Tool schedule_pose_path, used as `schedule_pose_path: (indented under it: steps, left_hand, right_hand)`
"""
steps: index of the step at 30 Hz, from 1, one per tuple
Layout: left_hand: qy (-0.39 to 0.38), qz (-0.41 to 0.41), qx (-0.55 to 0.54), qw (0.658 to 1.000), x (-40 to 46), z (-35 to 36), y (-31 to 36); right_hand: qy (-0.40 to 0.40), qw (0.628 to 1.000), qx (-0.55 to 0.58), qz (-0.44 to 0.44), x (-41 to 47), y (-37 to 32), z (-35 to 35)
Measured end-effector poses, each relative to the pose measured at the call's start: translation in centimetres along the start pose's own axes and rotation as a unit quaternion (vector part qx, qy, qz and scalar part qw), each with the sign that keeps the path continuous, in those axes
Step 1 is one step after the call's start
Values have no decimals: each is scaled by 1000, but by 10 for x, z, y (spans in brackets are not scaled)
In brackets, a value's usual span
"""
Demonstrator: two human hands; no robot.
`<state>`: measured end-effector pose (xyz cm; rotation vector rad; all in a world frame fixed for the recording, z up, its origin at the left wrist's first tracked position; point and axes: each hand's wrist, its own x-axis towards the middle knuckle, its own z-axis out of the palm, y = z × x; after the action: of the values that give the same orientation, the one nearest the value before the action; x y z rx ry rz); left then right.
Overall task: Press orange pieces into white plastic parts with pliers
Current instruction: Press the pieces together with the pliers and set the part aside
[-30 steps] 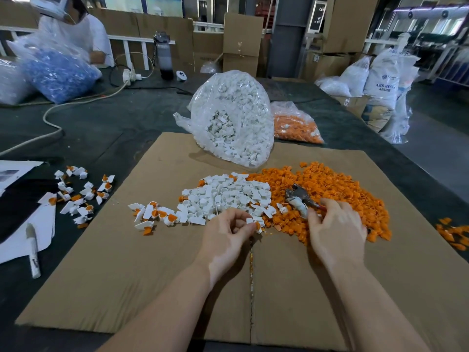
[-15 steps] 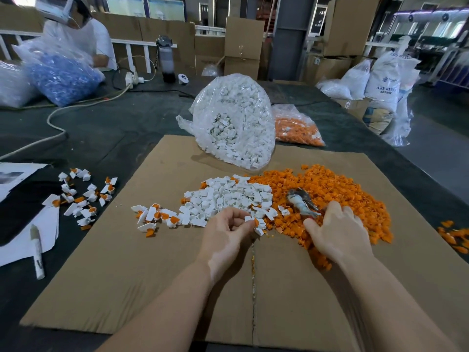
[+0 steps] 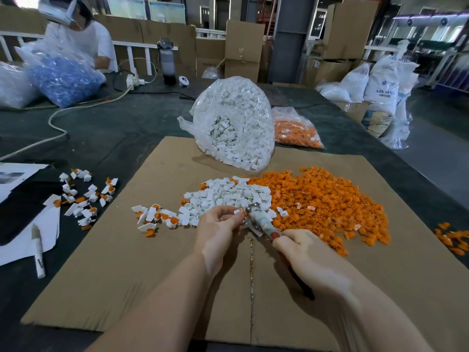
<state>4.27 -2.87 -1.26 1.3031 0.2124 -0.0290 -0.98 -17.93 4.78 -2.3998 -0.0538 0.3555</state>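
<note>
On the cardboard sheet (image 3: 127, 275) lie a heap of white plastic parts (image 3: 228, 194) and, to its right, a bigger heap of orange pieces (image 3: 330, 199). My left hand (image 3: 215, 229) pinches a small white part with an orange piece (image 3: 239, 213) at its fingertips. My right hand (image 3: 302, 252) grips the handles of the pliers (image 3: 261, 222), whose jaws sit against that part. Several assembled white-and-orange parts (image 3: 157, 217) lie left of the white heap.
A clear bag of white parts (image 3: 236, 123) stands behind the heaps, a bag of orange pieces (image 3: 294, 130) beside it. More assembled parts (image 3: 83, 196) and a marker (image 3: 38, 250) lie at left. A person sits far left behind a bag of blue parts (image 3: 63, 77).
My right hand lifted the pliers off the orange heap and swung them left to the part in my left hand, which rose slightly.
</note>
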Motion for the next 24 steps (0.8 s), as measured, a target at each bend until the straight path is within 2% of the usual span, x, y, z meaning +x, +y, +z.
schedule_pose_path:
  steps: [8,12,18,24]
  left_hand:
    - [26,-6,8,1000,2,3,-1]
    - [14,1,11,1000,0,2,0]
    - [14,-3,6,1000,1,4,0]
    - [17,-6,3,1000,3,2,-2]
  right_hand:
    - [-33,998,46,23,2,-1,2]
    - [-48,997,66,15,0,-2,5]
    - [-12,1000,-24,-1,3,-5,12]
    - [23,999,-41,-6,8,-1,20]
